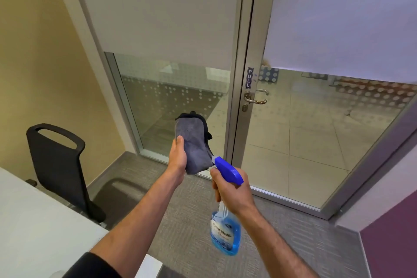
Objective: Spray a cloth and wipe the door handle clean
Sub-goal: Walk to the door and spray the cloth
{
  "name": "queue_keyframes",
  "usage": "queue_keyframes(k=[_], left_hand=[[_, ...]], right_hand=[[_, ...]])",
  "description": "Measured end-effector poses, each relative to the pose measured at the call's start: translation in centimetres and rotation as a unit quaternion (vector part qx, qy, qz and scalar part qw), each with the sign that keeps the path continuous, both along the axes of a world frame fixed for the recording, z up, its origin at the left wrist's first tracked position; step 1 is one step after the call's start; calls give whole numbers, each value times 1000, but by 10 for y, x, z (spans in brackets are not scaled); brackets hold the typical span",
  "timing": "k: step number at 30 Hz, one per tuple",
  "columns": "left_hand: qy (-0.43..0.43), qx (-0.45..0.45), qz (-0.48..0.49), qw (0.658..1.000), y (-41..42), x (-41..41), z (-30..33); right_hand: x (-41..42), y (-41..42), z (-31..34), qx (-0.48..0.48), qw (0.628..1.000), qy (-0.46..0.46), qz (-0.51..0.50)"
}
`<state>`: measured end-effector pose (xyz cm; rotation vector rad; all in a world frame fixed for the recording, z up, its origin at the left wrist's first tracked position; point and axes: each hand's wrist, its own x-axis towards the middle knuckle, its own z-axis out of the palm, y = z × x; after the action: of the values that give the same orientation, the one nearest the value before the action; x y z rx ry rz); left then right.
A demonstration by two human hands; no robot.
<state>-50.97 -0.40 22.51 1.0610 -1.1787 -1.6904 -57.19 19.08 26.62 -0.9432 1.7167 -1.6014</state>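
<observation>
Left hand (178, 158) grips cloth (191, 144) upright as target; right hand (230, 189) clasps spray bottle (224, 236), nozzle touching cloth, door handle (256, 97) beyond.

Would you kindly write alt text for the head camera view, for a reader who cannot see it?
A person's left hand holds up a grey cloth while the right hand aims a blue spray bottle at it. Beyond them, a glass door's metal handle sits under a PULL sign.
</observation>
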Motion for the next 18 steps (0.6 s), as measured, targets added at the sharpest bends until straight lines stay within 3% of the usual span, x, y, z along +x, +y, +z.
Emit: queue_keyframes(k=[11, 18], left_hand=[[2, -21, -18, 1000, -14, -7, 3], [1, -31, -27, 999, -8, -16, 2]], right_hand=[[-8, 17, -27, 106, 994, -9, -7], [-24, 7, -1, 46, 997, -12, -56]])
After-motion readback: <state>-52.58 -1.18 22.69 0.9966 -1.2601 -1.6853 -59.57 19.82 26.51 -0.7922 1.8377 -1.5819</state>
